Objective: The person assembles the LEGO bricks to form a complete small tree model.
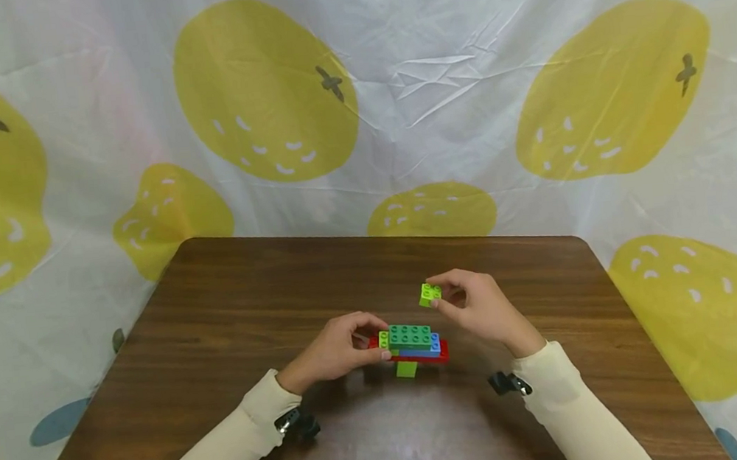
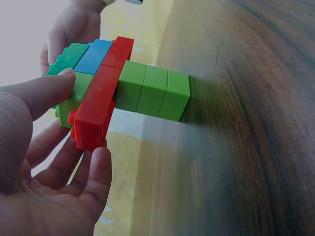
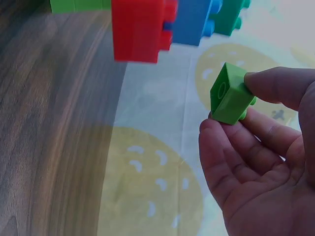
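From my right wrist view the block stack [image 3: 167, 22] is cut off at the top edge, and my left hand [image 1: 333, 352] hides its left end.

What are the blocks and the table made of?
The blocks, like the small lime brick pinched in the right hand, look like smooth hard plastic: bright colours, molded studs. The table looks like wood or wood-look laminate: brown grain lines, slight shine.

Even, bright overhead light; soft glare on the near table [image 1: 388, 435]. My wrist views are dimmer, close blocks blurred. Head view bows at edges.
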A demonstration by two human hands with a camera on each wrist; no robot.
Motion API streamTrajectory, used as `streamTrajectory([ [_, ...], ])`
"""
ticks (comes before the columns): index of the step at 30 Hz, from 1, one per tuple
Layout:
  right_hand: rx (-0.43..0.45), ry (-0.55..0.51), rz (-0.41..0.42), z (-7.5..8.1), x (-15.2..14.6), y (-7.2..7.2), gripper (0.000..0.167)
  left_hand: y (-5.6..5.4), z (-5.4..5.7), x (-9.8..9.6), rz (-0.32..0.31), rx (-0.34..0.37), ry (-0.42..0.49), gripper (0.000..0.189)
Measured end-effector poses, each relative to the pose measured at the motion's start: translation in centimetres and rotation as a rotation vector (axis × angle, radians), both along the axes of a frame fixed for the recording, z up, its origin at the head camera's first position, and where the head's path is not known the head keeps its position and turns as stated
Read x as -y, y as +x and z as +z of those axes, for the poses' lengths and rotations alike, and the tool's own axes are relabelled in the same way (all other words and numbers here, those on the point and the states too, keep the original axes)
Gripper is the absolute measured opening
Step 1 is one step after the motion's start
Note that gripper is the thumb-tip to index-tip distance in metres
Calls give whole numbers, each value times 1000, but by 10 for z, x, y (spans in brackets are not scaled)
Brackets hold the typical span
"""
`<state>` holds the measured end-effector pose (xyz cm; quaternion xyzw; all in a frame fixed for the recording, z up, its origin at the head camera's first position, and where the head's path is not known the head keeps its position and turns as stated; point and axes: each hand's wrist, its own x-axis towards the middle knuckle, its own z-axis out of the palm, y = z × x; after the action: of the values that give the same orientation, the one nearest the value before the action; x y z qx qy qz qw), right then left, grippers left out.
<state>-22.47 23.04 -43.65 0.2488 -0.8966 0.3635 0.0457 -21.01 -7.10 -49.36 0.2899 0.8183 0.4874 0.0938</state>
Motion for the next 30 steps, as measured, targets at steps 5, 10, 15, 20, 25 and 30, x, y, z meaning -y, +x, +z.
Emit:
streamTrajectory([
  [5,-31,-14,50,4,3,12,34,-1,-1,1,-2,0,8,39],
  [10,-52,-21,112,5,9,21,36,-1,-2,2,-3,16,17,38],
  [15,-92,-14,169,4,16,27,37,0,-3,4,-9,37,34,37],
  [20,-131,17,214,1,24,30,36,0,-3,4,-6,24,32,37],
  [25,-158,35,233,-2,29,33,34,1,-4,4,-4,9,27,38],
  [30,-183,16,235,-4,34,34,31,2,-2,4,-1,-12,12,37],
])
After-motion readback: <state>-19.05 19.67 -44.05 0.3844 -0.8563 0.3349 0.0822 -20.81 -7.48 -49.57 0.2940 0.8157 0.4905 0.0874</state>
